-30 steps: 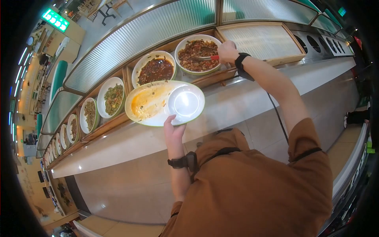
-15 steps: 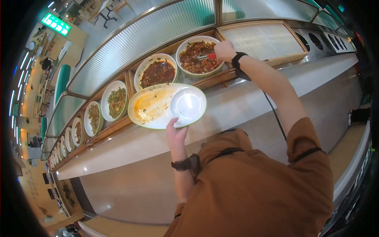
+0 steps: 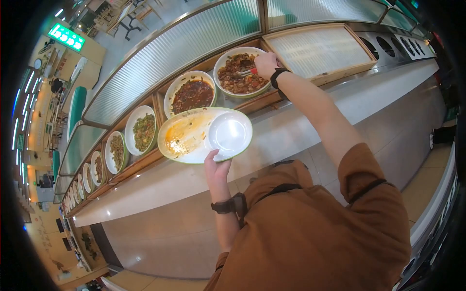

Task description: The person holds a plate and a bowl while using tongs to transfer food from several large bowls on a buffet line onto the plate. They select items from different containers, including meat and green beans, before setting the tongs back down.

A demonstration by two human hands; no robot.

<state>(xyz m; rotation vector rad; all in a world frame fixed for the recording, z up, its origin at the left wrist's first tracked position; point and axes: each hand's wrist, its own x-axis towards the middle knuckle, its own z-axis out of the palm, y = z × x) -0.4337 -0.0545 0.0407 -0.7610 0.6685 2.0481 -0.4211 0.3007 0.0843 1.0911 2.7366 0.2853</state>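
Note:
My left hand (image 3: 218, 167) grips the near edge of an oval white plate (image 3: 187, 136) smeared with orange sauce. A smaller round white dish (image 3: 229, 133) lies at the plate's right end. Over the right rim of a bowl of chopped red and brown food (image 3: 238, 80), my right hand (image 3: 266, 65) is closed on the red handle of a utensil (image 3: 248, 72), whose metal end reaches into the food. Left of that bowl is one of dark red sauce (image 3: 193, 95), with the plate just in front of it.
More bowls, the nearest of green chopped food (image 3: 144, 132), run leftward in a wooden frame (image 3: 156, 102). A ribbed glass screen (image 3: 165, 60) stands behind. A wood-framed ribbed panel (image 3: 320, 51) lies right, beyond it metal openings (image 3: 386, 46). The pale counter edge (image 3: 272, 131) runs in front.
My right hand has moved slightly left with the utensil, whose end has shifted in the food. My left hand and the plate have shifted slightly down in view.

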